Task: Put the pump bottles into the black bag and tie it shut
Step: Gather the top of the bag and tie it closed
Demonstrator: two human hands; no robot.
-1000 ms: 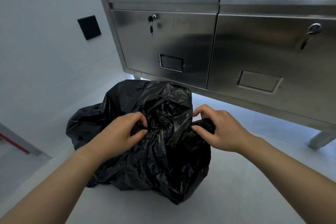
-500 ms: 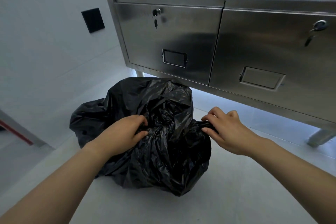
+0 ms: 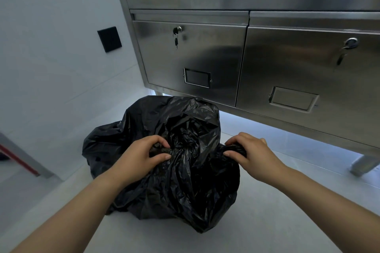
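Down on the pale, smooth floor, close to the wall on the left where a flat black square plate is mounted, sits the black bag: thin, glossy plastic, crumpled into many fine creases and bulging into a rounded lump, its contents hidden so the pump bottles cannot be seen. The left hand is clenched on a twisted strand of the bag's gathered top, thumb and fingers pinching the film. Between the hands the plastic is bunched and wrung into a dark knot-like fold. The right hand grips another twisted end of the bag at its right shoulder, fingers curled over it. Behind the bag stands a brushed stainless-steel cabinet on short legs, with two flat drawer fronts; the left drawer has a lock with a key hanging from it and a small rectangular label frame, and the right drawer has the same.
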